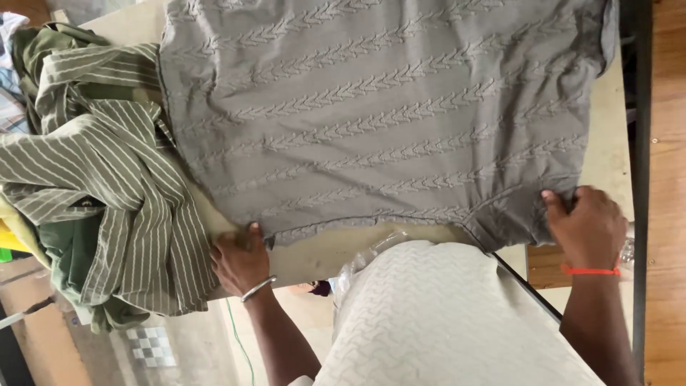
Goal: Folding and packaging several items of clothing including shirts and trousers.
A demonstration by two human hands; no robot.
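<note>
Nearest the viewer: left hand point(241, 259), at 7 o'clock, pinches the near-left corner of the grey knitted garment point(379, 114), fingers closed on the hem. Right hand point(587, 227), at 4 o'clock, grips the near-right corner, fingers curled into bunched fabric. The garment lies spread across the wooden table point(336, 250), filling the frame from centre to 12 o'clock. At 9 o'clock, a heap of green striped cloth point(100, 179) touches its left edge. Judgement: laying-out and smoothing step in hand. Next move calls for even tension from both corners to flatten the near-right creases.
</note>
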